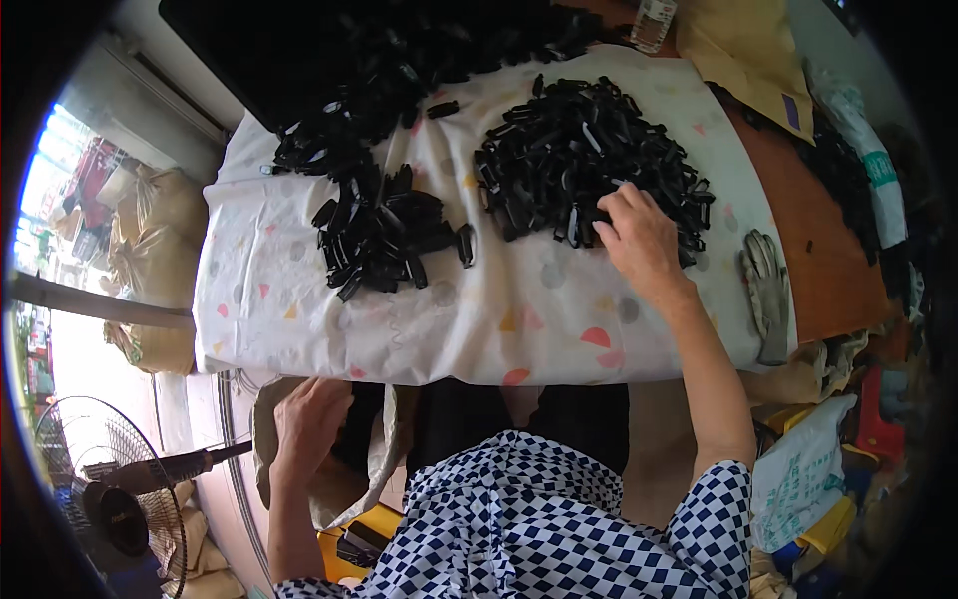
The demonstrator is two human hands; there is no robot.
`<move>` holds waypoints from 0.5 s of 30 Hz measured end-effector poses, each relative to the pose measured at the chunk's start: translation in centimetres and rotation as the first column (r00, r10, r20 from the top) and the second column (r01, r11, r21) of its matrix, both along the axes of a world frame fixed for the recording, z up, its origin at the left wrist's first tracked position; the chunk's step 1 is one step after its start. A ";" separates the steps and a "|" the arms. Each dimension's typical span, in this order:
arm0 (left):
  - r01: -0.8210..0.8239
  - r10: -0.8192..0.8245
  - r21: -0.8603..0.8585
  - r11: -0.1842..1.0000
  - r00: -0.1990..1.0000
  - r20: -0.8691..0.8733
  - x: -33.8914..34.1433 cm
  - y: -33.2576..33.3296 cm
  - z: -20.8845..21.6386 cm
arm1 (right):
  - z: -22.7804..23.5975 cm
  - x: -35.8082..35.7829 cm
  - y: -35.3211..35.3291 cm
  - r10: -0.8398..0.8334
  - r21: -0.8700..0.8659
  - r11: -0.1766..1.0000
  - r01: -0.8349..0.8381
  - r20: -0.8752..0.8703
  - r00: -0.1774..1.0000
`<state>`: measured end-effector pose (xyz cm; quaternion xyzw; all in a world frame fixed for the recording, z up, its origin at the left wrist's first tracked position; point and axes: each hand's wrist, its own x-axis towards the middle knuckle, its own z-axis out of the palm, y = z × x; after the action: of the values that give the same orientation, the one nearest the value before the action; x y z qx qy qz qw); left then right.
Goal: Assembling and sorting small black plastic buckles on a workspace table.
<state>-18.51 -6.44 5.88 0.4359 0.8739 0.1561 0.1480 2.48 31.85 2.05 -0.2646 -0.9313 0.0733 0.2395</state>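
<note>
My right hand (pixel 640 238) is at the near edge of a heap of small black plastic pieces (pixel 574 150). Its thumb and fingers are bent into a pinch around a piece at the heap's edge, mostly hidden by the fingertips. Below the table's front edge, my left hand (pixel 311 417) is over the mouth of a pale sack (pixel 385 449). Its fingers are curled together, and whatever they hold is hidden. To the left on the cloth lies a smaller cluster of similar black pieces (pixel 384 235).
A patterned white cloth (pixel 469 334) covers the table. More black pieces spread at the back beside a dark tray (pixel 235 50). A grey glove (pixel 763 290) lies at the right edge. A fan (pixel 125 509) stands lower left; plastic bags (pixel 803 474) are at lower right.
</note>
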 end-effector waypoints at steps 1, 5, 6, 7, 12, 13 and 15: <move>0.018 -0.017 0.069 0.997 1.000 -0.010 0.2 1.3 0.0 | 0.2 0.0 0.0 0.003 -0.079 0.997 -0.009 -0.076 0.997; 0.242 -0.233 0.283 0.928 0.970 -0.066 0.3 8.2 -0.1 | 2.0 0.2 0.3 -0.091 -0.666 0.743 -0.067 -0.200 0.976; 0.305 -0.289 0.304 0.903 0.952 -0.099 0.2 10.0 0.0 | 2.1 0.2 0.3 -0.092 -0.720 0.683 -0.127 -0.256 0.962; 0.358 -0.319 0.294 0.886 0.932 -0.176 0.1 11.8 -0.3 | 2.2 0.3 0.3 -0.095 -0.714 0.690 -0.118 -0.251 0.963; 0.515 -0.386 0.237 0.823 0.815 -0.432 -1.4 17.7 -2.8 | 2.8 0.7 -0.2 -0.279 -0.917 0.220 -0.332 -0.385 0.880; 0.564 -0.418 0.196 0.802 0.765 -0.489 -1.7 18.3 -3.1 | 2.7 0.8 -0.4 -0.282 -0.917 0.222 -0.331 -0.385 0.879; 0.623 -0.479 0.099 0.776 0.683 -0.551 -1.9 19.0 -3.6 | 2.5 0.8 -0.8 -0.298 -0.891 0.143 -0.431 -0.454 0.840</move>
<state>-20.45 12.52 2.28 0.7217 0.6759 0.1073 -0.1040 3.30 31.02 4.54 -0.2779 -0.5520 0.7447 0.2519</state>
